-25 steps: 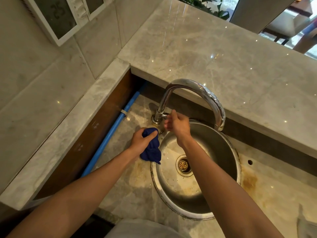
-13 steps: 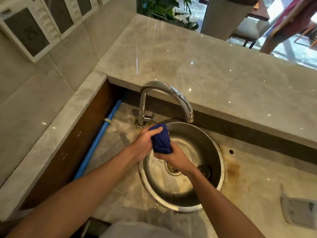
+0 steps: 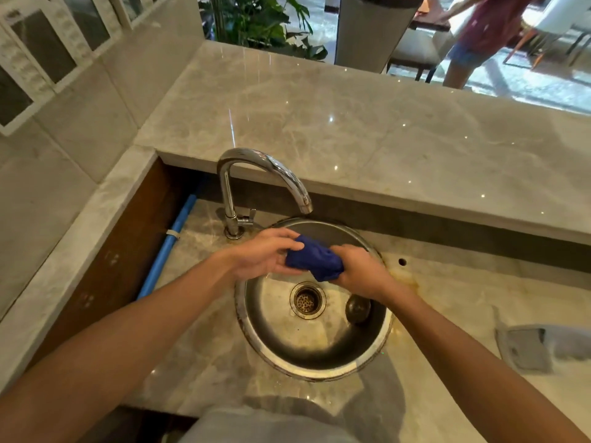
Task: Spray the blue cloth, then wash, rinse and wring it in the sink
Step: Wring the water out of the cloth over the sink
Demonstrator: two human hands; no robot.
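The blue cloth [image 3: 315,262] is bunched into a roll above the far part of the round steel sink [image 3: 319,356]. My left hand [image 3: 265,255] grips its left end and my right hand [image 3: 358,271] grips its right end. The chrome tap [image 3: 252,174] arches over the sink's far rim, its spout just above the cloth, and no water shows coming from it. The drain [image 3: 307,300] lies bare below my hands.
A dark round stopper [image 3: 358,308] lies in the sink right of the drain. A raised marble counter [image 3: 383,139] runs behind the tap. A blue pipe [image 3: 166,251] runs along the left wall. A grey object [image 3: 540,346] lies at right. A person [image 3: 479,36] stands beyond the counter.
My right hand left the tap handle and took hold of the cloth. Both hands then moved right over the sink, and the cloth turned from upright to lying across between them.
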